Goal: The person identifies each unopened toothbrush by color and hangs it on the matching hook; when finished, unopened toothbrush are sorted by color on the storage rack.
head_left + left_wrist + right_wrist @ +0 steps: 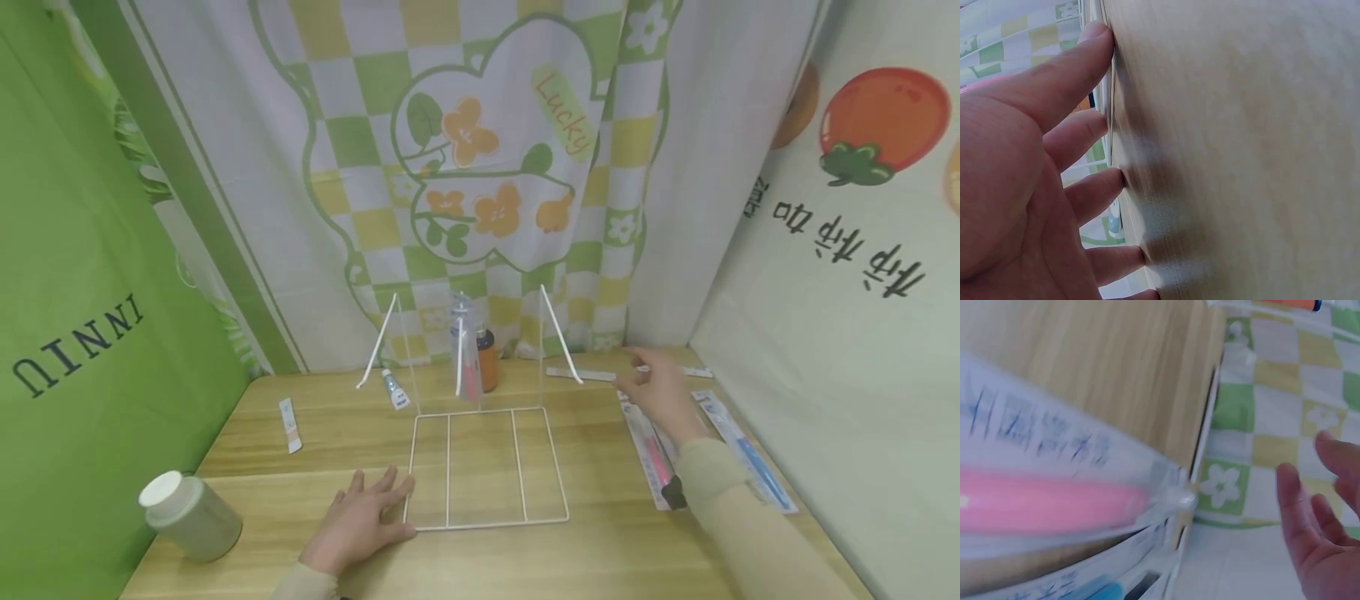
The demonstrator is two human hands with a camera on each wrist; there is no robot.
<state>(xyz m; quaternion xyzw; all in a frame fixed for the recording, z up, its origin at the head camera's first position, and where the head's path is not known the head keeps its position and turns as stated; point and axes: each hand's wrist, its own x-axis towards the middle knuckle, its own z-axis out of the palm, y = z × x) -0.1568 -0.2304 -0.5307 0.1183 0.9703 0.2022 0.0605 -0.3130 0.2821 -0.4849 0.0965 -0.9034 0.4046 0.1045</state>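
Two hands | left hand (358, 521) flat on table (300, 492), grip wide | right hand (658, 392) raised, apparently empty, fingers loose

Table (600, 550) matt wood grain; rack (483, 467) white coated wire; toothbrush packs (651, 454) glossy plastic.

- We see two bare hands, the left hand (362, 518) and the right hand (655, 392), with no gloves, rings or watch showing in the head view.
- Both forearms wear long sleeves of a pale beige, khaki-toned fabric; the left sleeve (307, 583) shows only as a cuff at the wrist, while the right sleeve (738, 517) runs the whole length of the forearm.
- The right cuff sits snug at the wrist, and a small dark object (672, 493) shows beside it; we cannot tell what it is.
- Up close, the left wrist view shows the fingers (1075, 78) with short, plain nails, and the right wrist view shows bare fingers (1300, 506) too.
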